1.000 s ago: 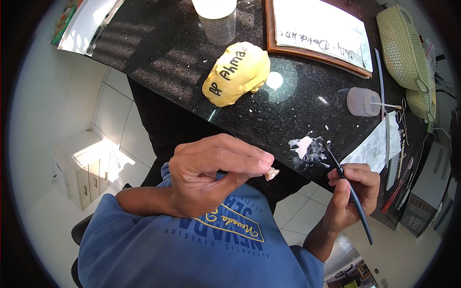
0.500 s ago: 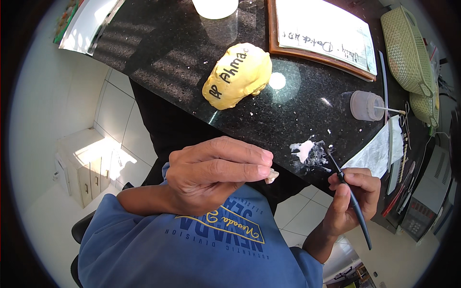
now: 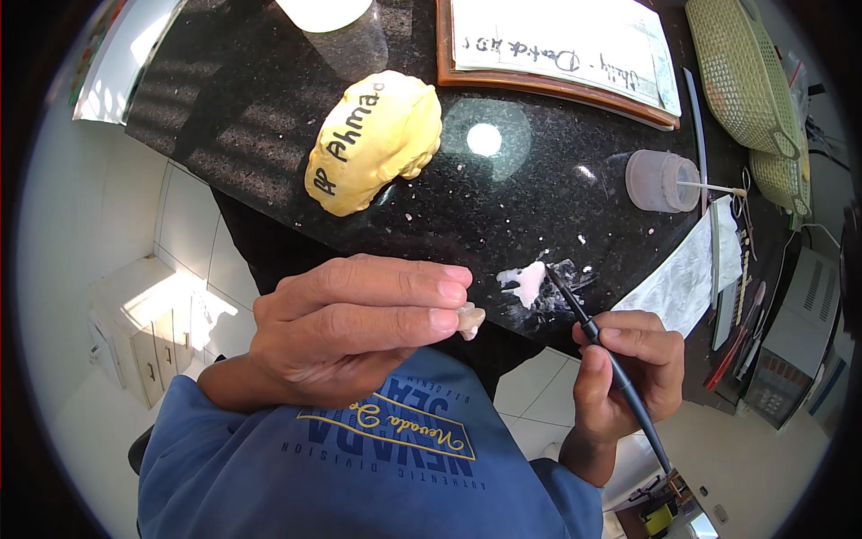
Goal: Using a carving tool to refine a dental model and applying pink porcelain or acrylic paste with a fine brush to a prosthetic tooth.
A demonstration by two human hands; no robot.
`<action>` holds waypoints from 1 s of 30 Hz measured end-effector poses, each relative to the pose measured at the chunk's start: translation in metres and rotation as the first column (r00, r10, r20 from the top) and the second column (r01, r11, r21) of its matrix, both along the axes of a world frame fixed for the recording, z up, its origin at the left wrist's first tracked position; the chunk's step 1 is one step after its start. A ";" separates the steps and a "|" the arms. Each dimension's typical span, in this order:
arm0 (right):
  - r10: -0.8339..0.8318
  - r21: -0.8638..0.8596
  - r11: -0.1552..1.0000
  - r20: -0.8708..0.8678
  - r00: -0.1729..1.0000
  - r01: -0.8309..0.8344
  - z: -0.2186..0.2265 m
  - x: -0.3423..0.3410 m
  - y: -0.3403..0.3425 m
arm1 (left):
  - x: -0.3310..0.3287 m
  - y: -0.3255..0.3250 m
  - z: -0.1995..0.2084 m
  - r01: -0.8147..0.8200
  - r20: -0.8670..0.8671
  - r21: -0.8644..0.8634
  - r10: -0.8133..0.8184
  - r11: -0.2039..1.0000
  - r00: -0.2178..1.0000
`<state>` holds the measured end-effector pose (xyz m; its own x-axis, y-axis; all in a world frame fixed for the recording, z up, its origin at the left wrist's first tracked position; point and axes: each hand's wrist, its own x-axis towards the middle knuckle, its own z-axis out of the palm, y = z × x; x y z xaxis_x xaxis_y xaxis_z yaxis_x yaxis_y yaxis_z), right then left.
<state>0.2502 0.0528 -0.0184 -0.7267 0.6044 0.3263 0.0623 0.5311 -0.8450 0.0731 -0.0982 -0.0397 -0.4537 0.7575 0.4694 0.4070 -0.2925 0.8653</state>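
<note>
My left hand (image 3: 346, 323) pinches a small cream-coloured, tooth-like piece (image 3: 470, 321) between thumb and fingertips; most of it is hidden by the fingers. In my right hand (image 3: 633, 368) is a slim black brush (image 3: 620, 377), held like a pen. Its tip points down at the edge of a pinkish-white paste smear (image 3: 530, 284) on the black speckled counter (image 3: 539, 207). Beyond my left hand lies a yellow moulded lump (image 3: 373, 144) with black handwriting on it.
A cloudy plastic jar (image 3: 663, 181) with a cotton swab (image 3: 714, 187) stands at right, near a white cloth (image 3: 673, 278). Farther back lie a wood-framed pad of paper (image 3: 557, 54) and woven baskets (image 3: 741, 72). A grey box device (image 3: 795, 323) sits far right.
The brush tip has moved left, closer to the pinkish paste. My left hand keeps the small piece pinched. The whole view has shifted, so things on the counter appear farther left.
</note>
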 end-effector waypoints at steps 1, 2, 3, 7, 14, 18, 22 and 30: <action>0.005 0.012 1.000 0.006 1.000 -0.006 0.000 -0.001 0.001 | 0.001 0.000 -0.001 0.000 0.003 -0.001 0.000 1.000 1.000; 0.005 0.010 1.000 0.009 1.000 -0.005 0.001 -0.001 0.002 | 0.002 0.000 -0.002 0.004 0.009 -0.010 -0.004 1.000 1.000; 0.029 0.030 0.999 0.030 0.999 -0.030 0.002 -0.001 0.003 | 0.002 0.000 -0.003 0.008 0.013 -0.019 -0.008 1.000 1.000; -0.025 -0.016 1.000 -0.038 0.999 0.024 -0.001 0.002 0.000 | 0.002 0.001 -0.001 0.010 0.015 -0.046 -0.009 0.999 1.000; -0.023 0.009 1.000 -0.068 0.997 0.023 -0.003 0.000 0.001 | 0.000 0.002 0.000 0.015 0.007 -0.072 -0.015 0.997 1.000; -0.009 0.062 0.998 -0.080 0.997 0.014 -0.003 0.003 0.003 | 0.001 0.003 -0.003 0.004 0.017 -0.054 -0.003 0.999 1.000; -0.027 0.059 0.998 -0.063 0.998 0.031 -0.004 0.003 0.003 | -0.002 0.002 -0.002 0.031 0.025 -0.067 -0.030 0.997 0.999; -0.056 0.052 0.997 0.084 0.995 0.051 0.003 0.004 -0.006 | -0.004 0.002 -0.002 0.061 0.034 -0.044 -0.060 0.997 0.998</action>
